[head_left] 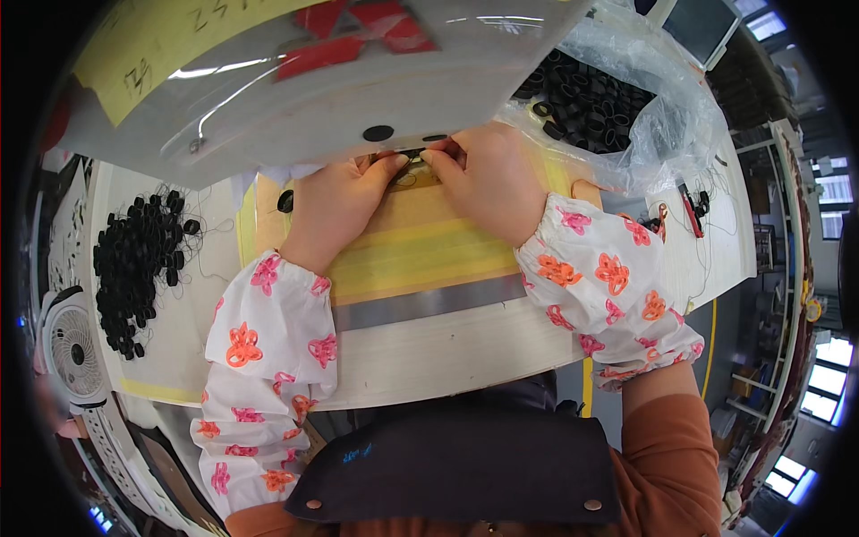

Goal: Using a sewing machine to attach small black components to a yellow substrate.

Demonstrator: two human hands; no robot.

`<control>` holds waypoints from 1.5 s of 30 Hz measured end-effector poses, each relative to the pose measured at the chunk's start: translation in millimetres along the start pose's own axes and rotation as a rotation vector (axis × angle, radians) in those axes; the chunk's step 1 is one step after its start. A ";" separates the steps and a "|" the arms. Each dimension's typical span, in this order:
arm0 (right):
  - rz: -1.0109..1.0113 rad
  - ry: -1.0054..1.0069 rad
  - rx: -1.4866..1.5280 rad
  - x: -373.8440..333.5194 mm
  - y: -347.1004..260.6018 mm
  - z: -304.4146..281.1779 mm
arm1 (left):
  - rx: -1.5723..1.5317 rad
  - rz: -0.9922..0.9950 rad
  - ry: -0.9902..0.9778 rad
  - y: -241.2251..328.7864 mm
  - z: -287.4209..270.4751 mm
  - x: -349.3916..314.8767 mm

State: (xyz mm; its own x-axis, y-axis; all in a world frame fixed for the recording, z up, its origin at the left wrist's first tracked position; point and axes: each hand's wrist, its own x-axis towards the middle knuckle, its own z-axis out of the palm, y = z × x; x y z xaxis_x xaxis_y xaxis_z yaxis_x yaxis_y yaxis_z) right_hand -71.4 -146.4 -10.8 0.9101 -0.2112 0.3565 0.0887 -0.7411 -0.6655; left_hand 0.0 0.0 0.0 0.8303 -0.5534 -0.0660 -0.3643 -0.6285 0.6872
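My left hand (329,208) and my right hand (494,183) meet under the lower edge of a pale grey machine head (331,121), which looks like a sewing machine. Fingertips of both hands are pinched on a small black band (412,154), partly covered by the fingers and the machine. Beneath them lies a work surface covered with yellow tape (420,255). One loose black ring (285,200) sits just left of my left wrist. White sleeve covers with pink and orange flowers reach up to both wrists.
A heap of black bands with loose threads (139,268) lies on the left of the table. At the far right, a clear plastic bag (676,116) holds many black rings (591,98). Red-handled tool (692,210) lies at right; a white fan (76,349) stands left.
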 end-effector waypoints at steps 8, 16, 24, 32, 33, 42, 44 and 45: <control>-0.110 0.040 0.009 2.6 0.4 6.4 | -0.055 0.028 0.077 -12.2 0.1 -1.1; -0.098 0.037 0.110 3.5 13.3 4.8 | -0.022 0.170 0.193 -6.5 4.8 -3.3; -0.132 -0.068 0.197 -15.5 0.8 -9.3 | -0.136 0.453 -0.010 12.3 -7.7 -40.0; 0.168 -0.471 0.908 -34.4 -20.6 -25.5 | -0.661 0.138 -0.315 20.6 -43.1 -66.5; 0.311 -0.527 1.065 -32.2 -21.9 -26.6 | -0.663 0.133 -0.313 18.5 -42.2 -64.8; 0.455 -0.690 1.166 -25.7 -20.4 -25.9 | -0.870 0.018 -0.166 12.2 -32.6 -54.5; 0.461 -0.690 1.166 -26.9 -19.1 -26.0 | -0.907 0.013 -0.209 14.1 -33.2 -55.4; 0.475 -0.679 1.175 -27.5 -18.4 -25.1 | -0.912 0.015 -0.199 13.8 -32.8 -55.6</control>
State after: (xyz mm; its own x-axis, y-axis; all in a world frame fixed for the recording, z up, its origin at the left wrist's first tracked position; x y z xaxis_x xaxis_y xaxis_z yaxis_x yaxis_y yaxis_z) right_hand -108.2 -143.0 8.0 0.9316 0.3021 -0.2020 -0.3005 0.3279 -0.8956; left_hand -37.3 40.0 36.9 0.7096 -0.6946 -0.1178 0.1679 0.0043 0.9858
